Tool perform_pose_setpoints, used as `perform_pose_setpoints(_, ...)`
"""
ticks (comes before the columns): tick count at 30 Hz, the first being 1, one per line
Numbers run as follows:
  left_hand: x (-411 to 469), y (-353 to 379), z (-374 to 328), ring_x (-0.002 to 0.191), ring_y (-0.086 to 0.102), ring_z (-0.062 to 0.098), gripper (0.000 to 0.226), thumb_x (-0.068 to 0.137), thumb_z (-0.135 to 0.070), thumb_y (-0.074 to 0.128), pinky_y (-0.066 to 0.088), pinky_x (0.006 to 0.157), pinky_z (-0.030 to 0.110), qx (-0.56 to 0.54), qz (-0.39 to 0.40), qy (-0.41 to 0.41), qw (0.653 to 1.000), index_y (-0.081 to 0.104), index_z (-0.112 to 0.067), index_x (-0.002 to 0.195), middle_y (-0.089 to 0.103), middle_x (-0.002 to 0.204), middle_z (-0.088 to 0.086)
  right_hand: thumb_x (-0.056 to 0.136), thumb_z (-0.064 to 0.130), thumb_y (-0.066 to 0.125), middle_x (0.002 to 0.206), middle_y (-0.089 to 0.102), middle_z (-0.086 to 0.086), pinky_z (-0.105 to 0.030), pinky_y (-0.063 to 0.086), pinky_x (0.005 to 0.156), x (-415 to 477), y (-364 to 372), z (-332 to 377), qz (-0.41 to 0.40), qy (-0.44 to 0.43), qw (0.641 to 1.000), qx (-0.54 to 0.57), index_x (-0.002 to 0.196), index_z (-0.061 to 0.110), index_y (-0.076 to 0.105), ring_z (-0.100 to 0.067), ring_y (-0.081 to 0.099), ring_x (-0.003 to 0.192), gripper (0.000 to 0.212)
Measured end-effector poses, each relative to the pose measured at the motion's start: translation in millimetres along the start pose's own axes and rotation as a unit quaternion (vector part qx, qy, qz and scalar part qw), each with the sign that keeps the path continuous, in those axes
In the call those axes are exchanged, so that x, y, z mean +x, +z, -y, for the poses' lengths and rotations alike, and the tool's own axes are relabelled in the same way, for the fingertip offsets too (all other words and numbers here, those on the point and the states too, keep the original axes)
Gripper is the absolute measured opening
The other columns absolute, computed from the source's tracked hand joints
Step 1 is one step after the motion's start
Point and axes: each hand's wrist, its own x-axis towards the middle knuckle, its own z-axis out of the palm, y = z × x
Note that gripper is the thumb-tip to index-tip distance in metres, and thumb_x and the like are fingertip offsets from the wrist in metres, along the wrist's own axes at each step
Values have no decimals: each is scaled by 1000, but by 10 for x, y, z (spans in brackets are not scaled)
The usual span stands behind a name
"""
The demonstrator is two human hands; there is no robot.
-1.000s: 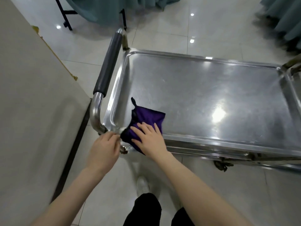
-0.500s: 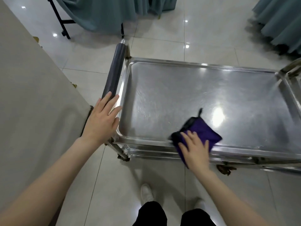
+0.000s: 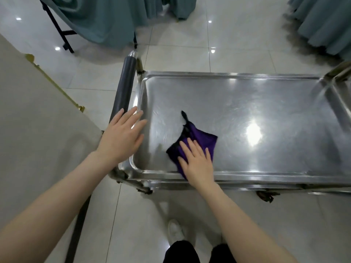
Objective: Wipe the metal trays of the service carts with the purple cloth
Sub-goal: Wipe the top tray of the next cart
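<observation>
Your right hand (image 3: 197, 164) is flat on the cloth (image 3: 202, 136), near-left part of the tray (image 3: 256, 95).

Right fingers are straight and slightly spread, pressing the purple cloth down, not curled round it. The cloth's near corner runs under your palm to the tray's near rim, and its dark tab points far. Your left hand (image 3: 121, 139) is flat too, fingers straight and apart, gripping nothing. It lies over the tray's left rim and the near end of the handle (image 3: 126, 82); I can't tell whether it touches them. A beige table (image 3: 38, 120) is just left of the cart. Teal drapes (image 3: 106, 19) hang at the far side, and one white shoe (image 3: 175, 233) is on the tiles near you.
</observation>
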Motion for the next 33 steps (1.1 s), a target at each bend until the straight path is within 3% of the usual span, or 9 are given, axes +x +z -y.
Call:
perform_pose_setpoints(6, 565, -18, 231, 142, 30, 25, 50, 92, -33, 55, 17, 119, 40, -62, 25, -33, 997, 47, -16, 139, 47, 144, 5, 100, 49, 30, 162, 14, 4, -57, 11, 118, -100, -671, -1907, -59, 276, 959, 22, 152, 33, 20, -18, 10, 148, 56)
perform_pose_setpoints(10, 603, -4, 251, 142, 29, 20, 41, 95, -30, 50, 16, 117, 36, -135, -22, -89, 987, 49, -19, 135, 51, 141, 1, 99, 53, 27, 162, 11, 4, -69, 5, 112, 276, -745, -1911, -88, 382, 919, 49, 153, 33, 16, -22, 7, 149, 58)
perform_pose_setpoints(15, 601, -29, 254, 144, 24, 19, 43, 96, -23, 47, 15, 120, 37, -153, -23, -91, 984, 48, -15, 138, 46, 145, 2, 99, 52, 30, 162, 10, 11, -65, -3, 112, 844, -237, -287, -39, 171, 985, 7, 151, 40, 19, -13, 5, 149, 55)
perform_pose_setpoints(19, 590, 14, 269, 146, 20, 18, 46, 96, -25, 46, 14, 121, 37, -151, -21, -91, 984, 44, -18, 141, 40, 150, 2, 98, 52, 26, 162, 9, 8, -65, -11, 109, 1080, 229, 1109, 36, -21, 999, -34, 152, 36, 16, -16, 1, 149, 57)
perform_pose_setpoints(22, 608, 38, 296, 146, 18, 17, 47, 96, -33, 44, 11, 120, 34, -156, -16, -91, 983, 41, -23, 142, 34, 154, 1, 98, 54, 21, 161, 12, 9, -60, -10, 112, 1152, 277, 1296, 60, -89, 993, -43, 152, 35, 11, -16, 2, 149, 58)
perform_pose_setpoints(24, 620, 53, 310, 146, 19, 19, 50, 95, -36, 46, 12, 120, 35, -135, -9, -92, 986, 40, -21, 143, 32, 155, 4, 97, 52, 36, 160, 20, 8, -52, -1, 117, 1112, 179, 976, 34, -95, 995, -22, 151, 36, 24, -14, 11, 148, 57)
perform_pose_setpoints(26, 680, 71, 335, 147, 19, 22, 52, 94, -35, 49, 13, 119, 38, -104, 1, -88, 991, 41, -17, 143, 31, 155, 6, 95, 48, 47, 157, 28, 7, -46, 10, 118, 1024, 12, 415, -22, -35, 999, -5, 147, 35, 36, -15, 22, 146, 55)
perform_pose_setpoints(29, 920, 114, 463, 147, 16, 24, 53, 94, -34, 51, 9, 120, 39, -79, 28, -54, 995, 42, -15, 142, 32, 154, 8, 97, 44, 45, 158, 28, 4, -50, 17, 117, 895, -327, -646, -65, 107, 992, -18, 148, 32, 36, -16, 22, 146, 53)
perform_pose_setpoints(33, 1363, 149, 699, 146, 19, 24, 52, 92, -33, 54, 6, 120, 38, -68, 37, -41, 996, 45, -16, 140, 38, 151, 7, 100, 48, 34, 160, 20, 0, -60, 13, 116, 850, -863, -1906, -102, 332, 937, 26, 151, 28, 27, -22, 15, 148, 56)
